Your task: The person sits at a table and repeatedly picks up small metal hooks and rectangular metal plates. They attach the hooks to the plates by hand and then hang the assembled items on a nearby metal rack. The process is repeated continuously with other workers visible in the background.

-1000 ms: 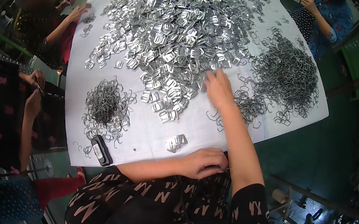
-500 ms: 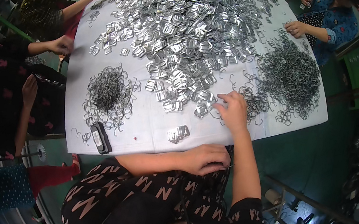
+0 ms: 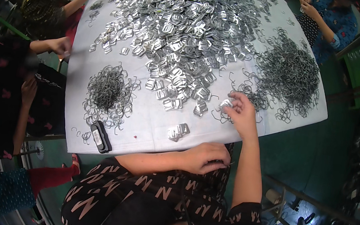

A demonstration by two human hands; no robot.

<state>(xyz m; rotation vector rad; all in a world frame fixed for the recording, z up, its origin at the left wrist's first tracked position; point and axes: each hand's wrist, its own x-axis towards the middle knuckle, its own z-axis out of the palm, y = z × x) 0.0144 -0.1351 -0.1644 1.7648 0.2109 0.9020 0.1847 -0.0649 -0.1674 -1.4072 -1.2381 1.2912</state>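
Over the near right part of the table, my right hand [image 3: 243,116] pinches a shiny flat metal buckle [image 3: 226,103] between thumb and fingers. Loose bent wire hooks [image 3: 252,95] lie just beyond that hand. My left hand [image 3: 208,158] is curled closed at the near table edge, by my lap. A thin tip shows at its fingers, too small to name. A big heap of slotted silver buckles [image 3: 186,35] covers the middle and far table. A small stack of buckles [image 3: 178,131] sits apart, in front of my left forearm.
Wire hooks form a large pile [image 3: 291,73] at the right and a smaller one [image 3: 108,91] at the left. A black oblong device [image 3: 101,137] lies at the near left corner of the white-covered table [image 3: 144,107]. Other people sit along the left side and at the far right.
My right hand has drawn back slightly to the right from the edge of the buckle heap, now with a buckle in its fingers. At far right, a person's hand has lifted off the table.
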